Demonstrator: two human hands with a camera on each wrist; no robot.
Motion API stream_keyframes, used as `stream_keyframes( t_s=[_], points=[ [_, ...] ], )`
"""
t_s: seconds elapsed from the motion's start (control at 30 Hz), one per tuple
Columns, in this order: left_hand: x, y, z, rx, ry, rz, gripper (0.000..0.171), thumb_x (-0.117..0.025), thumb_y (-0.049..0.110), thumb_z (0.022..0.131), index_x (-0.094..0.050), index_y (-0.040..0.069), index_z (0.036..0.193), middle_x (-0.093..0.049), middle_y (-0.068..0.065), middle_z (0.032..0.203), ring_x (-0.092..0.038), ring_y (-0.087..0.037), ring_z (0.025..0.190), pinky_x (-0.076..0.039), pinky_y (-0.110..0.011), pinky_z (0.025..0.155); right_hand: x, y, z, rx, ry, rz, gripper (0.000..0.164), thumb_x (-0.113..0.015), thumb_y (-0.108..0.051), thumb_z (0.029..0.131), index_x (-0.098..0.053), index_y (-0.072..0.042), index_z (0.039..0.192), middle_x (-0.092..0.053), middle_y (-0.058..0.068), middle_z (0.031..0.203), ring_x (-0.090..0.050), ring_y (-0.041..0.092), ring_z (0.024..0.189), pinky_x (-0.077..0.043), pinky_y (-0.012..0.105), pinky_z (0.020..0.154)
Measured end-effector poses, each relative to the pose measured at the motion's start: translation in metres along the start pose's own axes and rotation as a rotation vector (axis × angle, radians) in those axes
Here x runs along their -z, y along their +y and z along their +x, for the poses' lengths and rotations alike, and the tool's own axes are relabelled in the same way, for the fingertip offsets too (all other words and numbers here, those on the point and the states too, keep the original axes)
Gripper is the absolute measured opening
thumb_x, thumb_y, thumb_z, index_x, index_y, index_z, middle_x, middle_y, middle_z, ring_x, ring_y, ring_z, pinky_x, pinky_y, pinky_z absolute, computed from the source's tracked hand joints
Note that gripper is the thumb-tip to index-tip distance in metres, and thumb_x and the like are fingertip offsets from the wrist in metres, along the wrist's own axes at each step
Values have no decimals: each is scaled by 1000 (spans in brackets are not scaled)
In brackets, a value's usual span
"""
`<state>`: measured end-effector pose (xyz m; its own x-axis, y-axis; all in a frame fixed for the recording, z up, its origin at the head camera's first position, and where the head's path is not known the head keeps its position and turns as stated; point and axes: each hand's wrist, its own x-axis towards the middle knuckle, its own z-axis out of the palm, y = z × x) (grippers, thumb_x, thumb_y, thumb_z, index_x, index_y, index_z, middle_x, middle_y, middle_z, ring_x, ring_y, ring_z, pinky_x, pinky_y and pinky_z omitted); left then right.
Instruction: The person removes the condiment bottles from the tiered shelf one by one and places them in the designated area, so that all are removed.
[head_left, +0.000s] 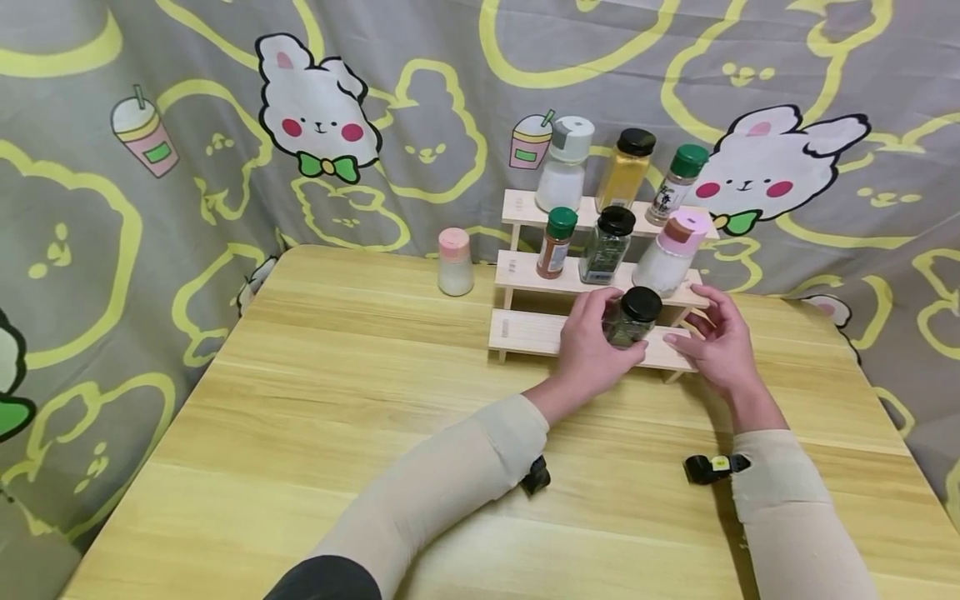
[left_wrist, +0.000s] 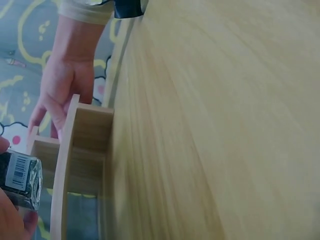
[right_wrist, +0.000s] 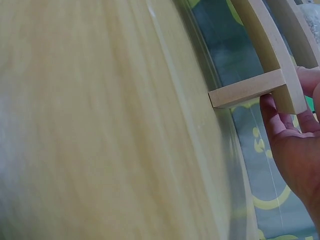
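Observation:
My left hand (head_left: 596,346) holds a glass spice jar (head_left: 633,317) with a black lid, above the lowest step of a three-tier wooden rack (head_left: 525,329). In the left wrist view the base of the jar (left_wrist: 24,177), with a barcode label, appears clear of the step's board. At the rack's right end my right hand (head_left: 720,342) grips the wood, thumb by the bottom step and fingers reaching up to the middle one. The right wrist view has its fingers (right_wrist: 272,117) bent around the end of a board.
The middle step carries a green-capped bottle (head_left: 555,243), a black-capped jar (head_left: 606,246) and a pink-capped shaker (head_left: 670,254). On top stand a white-capped shaker (head_left: 562,171), a yellow spice jar (head_left: 625,171) and a green-capped bottle (head_left: 673,187). Left of the rack, a pink-lidded shaker (head_left: 455,265) stands on the table (head_left: 337,375).

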<state>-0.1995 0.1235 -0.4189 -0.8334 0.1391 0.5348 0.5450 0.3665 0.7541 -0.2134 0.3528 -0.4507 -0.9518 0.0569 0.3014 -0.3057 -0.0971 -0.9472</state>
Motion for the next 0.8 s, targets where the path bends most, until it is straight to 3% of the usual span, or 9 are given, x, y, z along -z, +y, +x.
stream_keyframes(
  t_s=[0.47, 0.8],
  points=[
    [25, 3, -2, -2, 45, -24, 73, -93, 16, 68, -53, 11, 129, -54, -3, 117, -54, -10, 104, -42, -17, 88, 0, -1, -1, 0, -8, 6, 86, -61, 39, 70, -48, -6, 143, -55, 8, 127, -59, 21, 109, -52, 24, 88],
    [42, 2, -4, 23, 87, -55, 70, -93, 11, 67, -55, 11, 127, -54, -4, 114, -55, -13, 102, -45, -24, 89, -1, -2, -1, -13, 4, -7, 86, -62, 38, 70, -49, -7, 142, -54, 7, 126, -59, 23, 110, -52, 22, 86]
  ],
)
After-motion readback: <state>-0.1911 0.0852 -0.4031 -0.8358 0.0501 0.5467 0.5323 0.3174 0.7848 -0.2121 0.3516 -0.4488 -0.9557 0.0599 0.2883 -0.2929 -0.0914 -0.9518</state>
